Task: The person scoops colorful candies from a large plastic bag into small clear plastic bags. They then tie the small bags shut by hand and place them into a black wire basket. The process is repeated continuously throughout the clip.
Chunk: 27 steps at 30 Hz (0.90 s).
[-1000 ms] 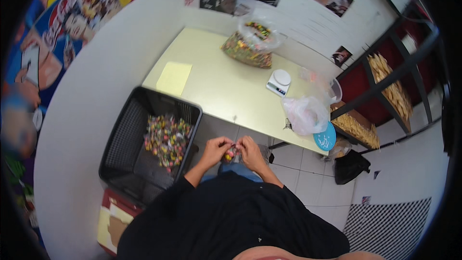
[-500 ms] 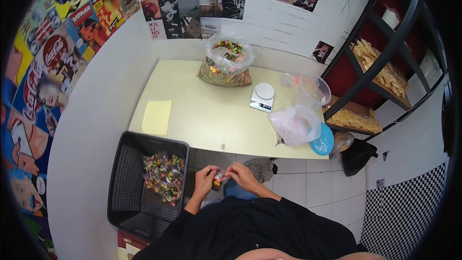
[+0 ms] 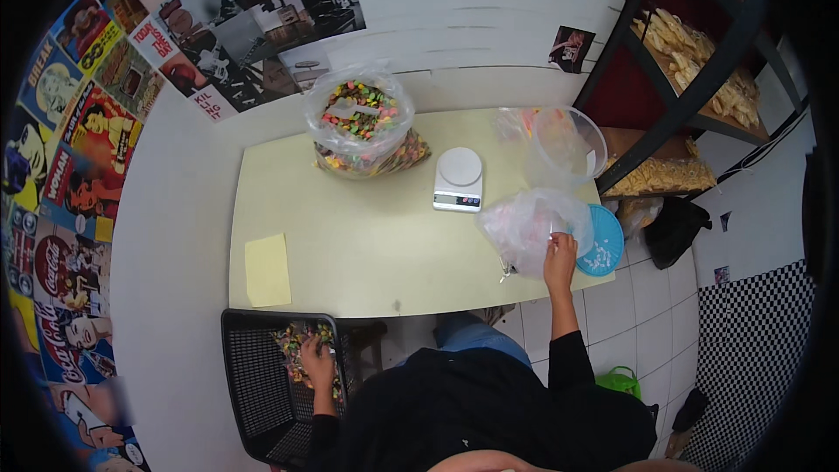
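My left hand (image 3: 318, 364) is down in the black plastic basket (image 3: 248, 385) on the left. Its fingers curl over a small clear packet of colourful candies (image 3: 297, 343), among several like it; the fingertips are partly hidden. My right hand (image 3: 560, 260) reaches over the right side of the table to a crumpled translucent plastic bag (image 3: 523, 225). Thumb and fingers pinch clear plastic at this bag; whether it is the bag itself or a piece from inside, I cannot make out. A round blue lid (image 3: 601, 243) with small white bits lies beside that hand.
On the pale table (image 3: 367, 253) stand a big open bag of colourful candies (image 3: 371, 157) with a scoop, a white kitchen scale (image 3: 458, 180) and a clear plastic tub (image 3: 572, 150). A yellow sheet (image 3: 267, 271) lies at left. Dark shelves (image 3: 690, 105) with bagged snacks stand at right.
My hands have parted from the small candy packet they held together in front of me. The left has gone into the basket, the right out to the translucent bag. The view has shifted.
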Available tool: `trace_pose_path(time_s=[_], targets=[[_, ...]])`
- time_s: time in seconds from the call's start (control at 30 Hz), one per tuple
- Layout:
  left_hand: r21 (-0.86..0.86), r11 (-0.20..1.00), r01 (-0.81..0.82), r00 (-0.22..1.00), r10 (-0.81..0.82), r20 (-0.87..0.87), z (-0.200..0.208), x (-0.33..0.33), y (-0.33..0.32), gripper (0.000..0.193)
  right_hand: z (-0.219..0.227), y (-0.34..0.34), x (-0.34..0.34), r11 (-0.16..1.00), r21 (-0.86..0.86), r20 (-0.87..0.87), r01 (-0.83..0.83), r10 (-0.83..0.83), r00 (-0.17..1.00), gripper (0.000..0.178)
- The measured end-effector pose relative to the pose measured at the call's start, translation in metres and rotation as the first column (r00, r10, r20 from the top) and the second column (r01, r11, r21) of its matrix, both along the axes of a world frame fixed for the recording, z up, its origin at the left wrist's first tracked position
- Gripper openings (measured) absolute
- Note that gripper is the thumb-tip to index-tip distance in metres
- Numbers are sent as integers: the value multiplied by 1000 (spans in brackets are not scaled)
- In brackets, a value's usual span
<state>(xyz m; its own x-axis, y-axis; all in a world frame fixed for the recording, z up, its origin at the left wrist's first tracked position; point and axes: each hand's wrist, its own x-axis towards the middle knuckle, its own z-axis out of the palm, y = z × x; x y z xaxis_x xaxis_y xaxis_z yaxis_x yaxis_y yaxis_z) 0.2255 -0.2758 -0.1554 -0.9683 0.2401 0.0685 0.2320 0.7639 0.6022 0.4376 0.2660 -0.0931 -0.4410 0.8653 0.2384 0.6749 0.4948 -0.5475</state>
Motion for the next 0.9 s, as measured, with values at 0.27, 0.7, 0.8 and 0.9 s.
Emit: trace_pose_path(time_s=[0.27, 0.7, 0.8, 0.9], targets=[[-56, 913, 403, 911, -395, 118, 36, -31, 125, 29, -80, 25, 4, 997, -22, 254, 79, -71, 964, 49], [-154, 785, 600, 771, -516, 373, 2, -78, 187, 48, -75, 46, 3, 976, -132, -141, 175, -193, 971, 7], [-171, 746, 643, 721, -515, 465, -10, -88, 190, 57, -63, 48, 7, 983, -77, -211, 164, -177, 961, 9], [-198, 734, 649, 693, -464, 551, -5, -94, 202, 60, -45, 48, 5, 967, -159, -201, 201, -231, 952, 10]])
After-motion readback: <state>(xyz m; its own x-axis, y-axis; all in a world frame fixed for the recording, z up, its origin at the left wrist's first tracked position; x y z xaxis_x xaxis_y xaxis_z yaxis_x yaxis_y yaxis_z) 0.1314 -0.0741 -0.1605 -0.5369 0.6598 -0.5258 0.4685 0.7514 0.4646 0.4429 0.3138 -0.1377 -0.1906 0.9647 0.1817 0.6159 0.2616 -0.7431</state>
